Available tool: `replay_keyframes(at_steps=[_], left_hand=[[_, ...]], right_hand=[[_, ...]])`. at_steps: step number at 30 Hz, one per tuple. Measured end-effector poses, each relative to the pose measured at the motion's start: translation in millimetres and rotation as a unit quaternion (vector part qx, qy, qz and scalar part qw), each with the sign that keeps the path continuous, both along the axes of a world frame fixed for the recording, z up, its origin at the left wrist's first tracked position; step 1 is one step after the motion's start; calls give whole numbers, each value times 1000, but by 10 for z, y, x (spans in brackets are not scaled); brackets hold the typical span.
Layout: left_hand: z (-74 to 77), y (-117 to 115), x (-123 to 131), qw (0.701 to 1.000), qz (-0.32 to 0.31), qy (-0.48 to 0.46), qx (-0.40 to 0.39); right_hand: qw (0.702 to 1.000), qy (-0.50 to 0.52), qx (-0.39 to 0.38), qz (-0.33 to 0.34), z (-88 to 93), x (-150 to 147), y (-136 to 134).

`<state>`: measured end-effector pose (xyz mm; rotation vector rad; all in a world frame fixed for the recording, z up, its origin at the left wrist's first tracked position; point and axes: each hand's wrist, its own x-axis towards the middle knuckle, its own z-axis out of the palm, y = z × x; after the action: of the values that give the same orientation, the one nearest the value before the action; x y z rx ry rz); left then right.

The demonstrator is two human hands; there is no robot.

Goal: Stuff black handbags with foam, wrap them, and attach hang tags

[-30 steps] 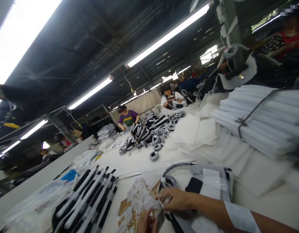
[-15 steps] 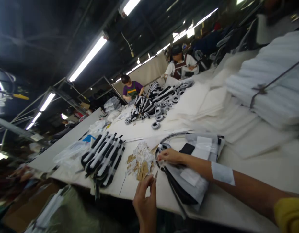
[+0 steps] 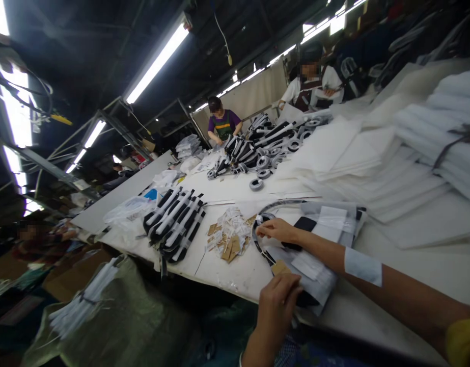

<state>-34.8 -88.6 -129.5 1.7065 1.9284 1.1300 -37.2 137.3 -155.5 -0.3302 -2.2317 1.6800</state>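
Evidently work on one piece is partway along, across a white table whose landmark can be the pile of loose tags. Beyond that pile lies a heap of black-and-grey parts; just right of it is a flat grey-and-black bag, and to its left a row of black-and-white pieces. I judge this bag unfinished: a brown tag is at it, but whether that is fastened cannot be told, and plenty of tags remain in the pile. The bag's handle loop points toward the pile; its long axis seems to slant from the near table edge away to the far right, though a forearm hides part. At the loop, beside the pile, the right hand has fingertips pressed together, on what exactly is unclear. Nearer than the pile and to its right, the left hand curls at the brown tag; I cannot tell whether it pinches it. Thin white string runs between loop and tag.
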Motion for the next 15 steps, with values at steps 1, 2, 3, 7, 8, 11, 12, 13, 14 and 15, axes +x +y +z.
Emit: replay_keyframes(at_steps=[1, 2, 3, 7, 8, 11, 12, 13, 14, 15], left_hand=[[-3, -33, -33, 1000, 17, -19, 11], [-19, -60, -69, 998, 46, -36, 25], [-48, -80, -108, 994, 85, -54, 39], [-240, -67, -267, 940, 236, -243, 43], [-287, -45, -292, 909, 254, -328, 28], [-368, 37, -297, 792, 246, -558, -16], [-373, 64, -279, 765, 228, -602, -27], [-366, 91, -255, 751, 207, -625, -35], [-349, 116, -227, 750, 188, -633, -42], [-322, 139, -200, 755, 171, -631, -46]], right_hand=[[1000, 2, 0, -1, 45, 17, -1], [1000, 4, 1, -5, 101, 43, -1], [1000, 8, 4, -13, 169, 82, 2], [997, 26, 40, -66, 476, 467, 11], [994, 19, 63, -90, 529, 636, 8], [952, -75, 202, -218, 503, 1276, -22], [933, -114, 216, -264, 420, 1505, -35], [916, -147, 221, -301, 305, 1723, -46], [904, -167, 224, -323, 168, 1918, -55], [895, -160, 238, -342, 21, 2081, -60]])
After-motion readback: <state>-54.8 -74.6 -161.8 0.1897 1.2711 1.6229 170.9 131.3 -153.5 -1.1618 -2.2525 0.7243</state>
